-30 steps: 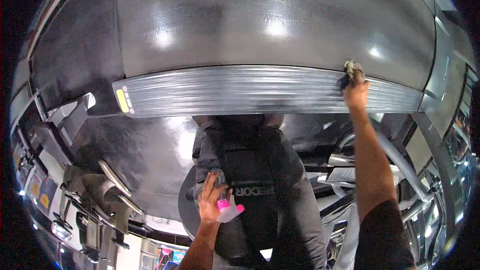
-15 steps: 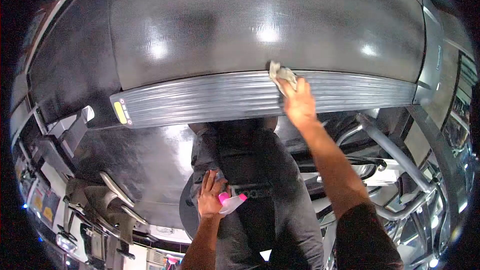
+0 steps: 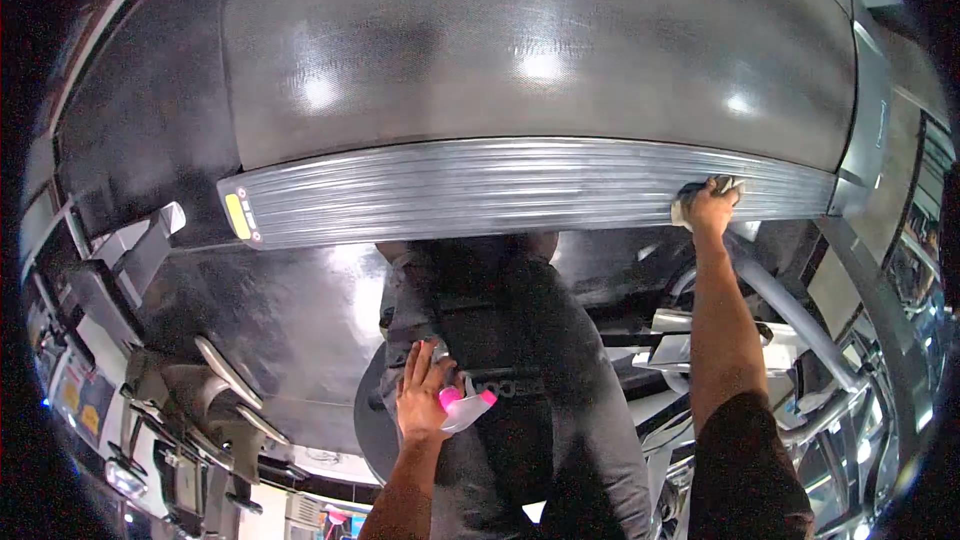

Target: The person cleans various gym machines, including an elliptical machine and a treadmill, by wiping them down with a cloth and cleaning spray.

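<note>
My right hand (image 3: 712, 208) grips a crumpled pale cloth (image 3: 683, 207), pressing it onto the ribbed silver rail (image 3: 450, 190) near its right end. Beyond the rail stretches the dark treadmill belt (image 3: 430, 90). Low in the view, my left hand (image 3: 423, 395) rests by my thigh, its fingers around a spray bottle with a white and pink spray head (image 3: 466, 408). Most of the bottle's body is hidden by the hand.
A yellow label (image 3: 238, 216) sits at the rail's left end. Curved grey tubes of gym equipment (image 3: 790, 310) stand at lower right. More machines (image 3: 190, 390) are at lower left. My legs (image 3: 580, 380) are below the rail on the dark floor.
My right hand has moved to the right along the rail with the cloth, from about its middle to near its right end. The left hand has barely moved.
</note>
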`<state>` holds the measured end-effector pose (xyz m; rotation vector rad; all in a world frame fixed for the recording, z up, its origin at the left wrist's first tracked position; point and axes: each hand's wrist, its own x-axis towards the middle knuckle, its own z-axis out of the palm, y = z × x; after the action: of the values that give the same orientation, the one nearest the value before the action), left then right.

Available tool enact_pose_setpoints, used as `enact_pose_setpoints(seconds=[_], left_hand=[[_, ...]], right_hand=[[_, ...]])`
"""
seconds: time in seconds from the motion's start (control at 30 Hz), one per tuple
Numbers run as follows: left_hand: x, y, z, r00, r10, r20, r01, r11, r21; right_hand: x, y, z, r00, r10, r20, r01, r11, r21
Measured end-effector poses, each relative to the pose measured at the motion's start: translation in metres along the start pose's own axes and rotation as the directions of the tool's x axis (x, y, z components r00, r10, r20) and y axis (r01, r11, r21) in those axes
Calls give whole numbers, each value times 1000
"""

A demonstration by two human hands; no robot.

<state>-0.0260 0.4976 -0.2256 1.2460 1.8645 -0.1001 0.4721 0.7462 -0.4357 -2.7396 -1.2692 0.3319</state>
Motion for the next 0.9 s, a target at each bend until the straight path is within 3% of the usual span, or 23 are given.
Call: enact_pose_setpoints(seconds=[0.07, 0.1, 0.17, 0.23, 0.3, 0.33, 0.4, 0.43, 0.47, 0.53, 0.6, 0.63, 0.67, 0.73, 0.8, 0.83, 0.87, 0.9], left_hand=[[1, -2, 4, 1000, -4, -2, 4, 1000, -1], [-1, -5, 8, 1000, -6, 5, 6, 1000, 0], [-2, -11, 14, 1000, -4, 18, 4, 1000, -2], [3, -2, 7, 998, -11, 64, 8, 999, 37], [6, 2, 4, 996, -12, 86, 7, 998, 62], [5, 1, 4, 996, -11, 85, 6, 998, 67], [7, -2, 3, 996, -11, 83, 5, 997, 73], [6, -3, 2, 996, -13, 88, 7, 997, 74], [5, -4, 1, 995, -18, 94, 11, 997, 74], [2, -6, 1, 993, -45, 111, 37, 997, 70], [5, -9, 3, 993, -46, 106, 40, 997, 59], [4, -11, 6, 994, -38, 99, 33, 998, 53], [2, -13, 7, 995, -30, 95, 26, 999, 46], [0, -11, 7, 994, -50, 95, 46, 998, 46], [2, -10, 9, 995, -54, 81, 51, 998, 34], [2, -10, 10, 996, -46, 74, 44, 999, 26], [2, -10, 12, 997, -34, 69, 33, 999, 18], [2, -7, 13, 997, -34, 74, 32, 999, 19]], right_hand=[[-31, -44, 3, 992, 126, 11, -126, 992, -3], [-41, -49, 10, 987, 93, 134, -69, 982, -176], [-80, -84, 13, 968, 100, 230, -67, 987, -149], [-127, -101, 26, 949, 57, 310, -127, 969, 213], [-173, -142, 8, 893, -105, 438, -10, 967, 254], [-195, -190, -33, 857, -178, 484, 125, 982, 140], [-213, -175, -27, 700, -377, 606, 331, 924, 192], [-206, -176, -39, 636, -373, 675, 337, 922, 191], [-191, -163, -41, 630, -400, 666, 207, 912, 353], [-138, -141, -48, 755, -358, 550, 76, 880, 469], [-71, -126, -59, 883, -150, 445, 44, 970, 240], [-39, -93, -43, 945, -74, 318, 44, 994, 101], [-21, -87, -41, 946, -49, 321, -17, 980, 198], [-24, -96, -19, 946, 33, 323, -56, 996, 62], [-72, -140, -3, 974, 73, 216, -94, 992, 89], [-91, -144, 19, 894, 149, 423, -435, 521, 735], [-112, -140, 47, 803, 22, 595, -554, -340, 760], [-148, -153, 47, 830, -98, 548, -538, 116, 835]])
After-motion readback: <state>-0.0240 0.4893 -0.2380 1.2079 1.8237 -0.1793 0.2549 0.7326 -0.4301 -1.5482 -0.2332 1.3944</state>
